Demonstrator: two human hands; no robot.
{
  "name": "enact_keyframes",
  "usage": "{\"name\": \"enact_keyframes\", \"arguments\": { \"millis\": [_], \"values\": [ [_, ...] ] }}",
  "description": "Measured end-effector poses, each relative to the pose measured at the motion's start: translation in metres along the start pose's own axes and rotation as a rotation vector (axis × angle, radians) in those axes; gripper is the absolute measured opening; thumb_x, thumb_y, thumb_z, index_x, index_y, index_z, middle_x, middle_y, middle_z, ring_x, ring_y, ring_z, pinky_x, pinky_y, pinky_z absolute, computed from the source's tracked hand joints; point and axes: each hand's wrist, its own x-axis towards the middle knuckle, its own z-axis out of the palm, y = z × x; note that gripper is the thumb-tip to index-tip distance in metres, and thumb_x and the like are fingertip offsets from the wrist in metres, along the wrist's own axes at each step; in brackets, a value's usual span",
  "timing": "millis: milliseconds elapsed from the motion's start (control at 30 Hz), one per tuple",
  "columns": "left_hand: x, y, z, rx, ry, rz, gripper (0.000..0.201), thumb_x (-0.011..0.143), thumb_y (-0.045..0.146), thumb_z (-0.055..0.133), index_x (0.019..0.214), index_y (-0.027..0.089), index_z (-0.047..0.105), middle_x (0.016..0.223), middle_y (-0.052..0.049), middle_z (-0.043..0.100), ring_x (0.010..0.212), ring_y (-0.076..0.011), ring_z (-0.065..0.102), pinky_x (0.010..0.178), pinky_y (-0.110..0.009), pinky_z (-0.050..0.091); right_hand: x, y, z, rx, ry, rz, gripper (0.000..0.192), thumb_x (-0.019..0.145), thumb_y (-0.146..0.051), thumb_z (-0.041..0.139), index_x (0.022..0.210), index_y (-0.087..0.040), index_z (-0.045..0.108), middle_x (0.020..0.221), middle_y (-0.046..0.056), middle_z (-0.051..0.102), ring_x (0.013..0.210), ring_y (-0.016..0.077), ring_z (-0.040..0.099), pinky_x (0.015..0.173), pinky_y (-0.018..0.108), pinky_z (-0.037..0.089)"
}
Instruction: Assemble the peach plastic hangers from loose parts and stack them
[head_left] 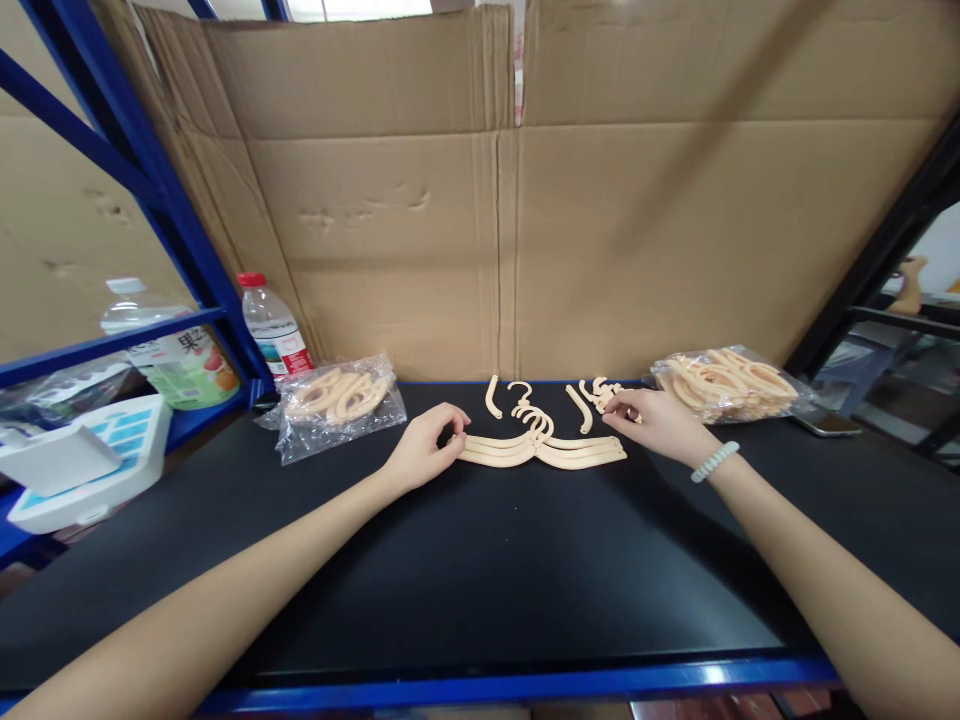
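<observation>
Cream plastic clothes hangers [577, 457] lie stacked in front of me on the black table, hooks pointing away. My left hand [426, 447] is closed in a pinch at the left ends of this stack. Past the stack lie a loose hanger hook [519, 390], a single hanger arm [493, 397] and another hanger arm [579, 408]. My right hand [660, 422], with a beaded bracelet on the wrist, reaches to a small pile of hook pieces [598, 391]. Its fingers are bent together at the pile's edge; what they hold is hidden.
Clear bags of cream parts lie at left [337, 397] and right [727, 383], with a phone [827, 425] beside the right one. A red-capped bottle [274, 325] stands at left, near a white device [97, 460]. A cardboard wall [375, 250] closes off the table's back.
</observation>
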Motion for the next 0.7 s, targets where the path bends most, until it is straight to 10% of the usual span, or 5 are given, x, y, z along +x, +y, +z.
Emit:
{"name": "enact_keyframes", "arguments": {
  "millis": [333, 467, 600, 700],
  "values": [
    [0.000, -0.002, 0.001, 0.020, -0.005, 0.006, 0.007, 0.079, 0.014, 0.047, 0.079, 0.019, 0.051, 0.092, -0.004, 0.063, 0.087, -0.0188, 0.060, 0.081, -0.035, 0.047, -0.016, -0.053, 0.008, 0.229, 0.109, -0.249, 0.018, 0.087, -0.027, 0.050, 0.089, -0.018, 0.065, 0.086, 0.008, 0.067, 0.080, 0.0203, 0.061, 0.074, 0.032, 0.048],
    [-0.001, 0.001, 0.000, 0.025, -0.020, 0.012, 0.008, 0.078, 0.012, 0.047, 0.078, 0.019, 0.050, 0.091, -0.004, 0.062, 0.086, -0.0186, 0.059, 0.080, -0.034, 0.048, -0.050, -0.112, 0.023, 0.372, -0.180, -0.511, 0.038, 0.091, -0.035, 0.051, 0.123, -0.016, 0.057, 0.121, 0.014, 0.061, 0.115, 0.0249, 0.054, 0.099, 0.039, 0.043],
    [-0.002, 0.002, 0.000, 0.044, -0.030, 0.016, 0.010, 0.075, 0.011, 0.047, 0.078, 0.020, 0.050, 0.091, -0.004, 0.062, 0.086, -0.0186, 0.059, 0.079, -0.034, 0.048, -0.077, -0.138, 0.031, 0.479, -0.457, -0.568, 0.089, 0.080, -0.060, 0.060, 0.147, -0.011, 0.028, 0.153, 0.022, 0.018, 0.142, 0.0352, 0.013, 0.114, 0.054, 0.012],
    [-0.002, 0.002, 0.001, 0.052, -0.035, 0.021, 0.011, 0.074, 0.010, 0.047, 0.077, 0.020, 0.049, 0.091, -0.004, 0.062, 0.085, -0.0180, 0.059, 0.079, -0.033, 0.048, -0.085, -0.141, 0.042, 0.756, -0.740, -0.783, 0.074, 0.084, -0.060, 0.054, 0.140, -0.014, 0.041, 0.147, 0.017, 0.035, 0.137, 0.0291, 0.030, 0.113, 0.040, 0.024]
  ]
}}
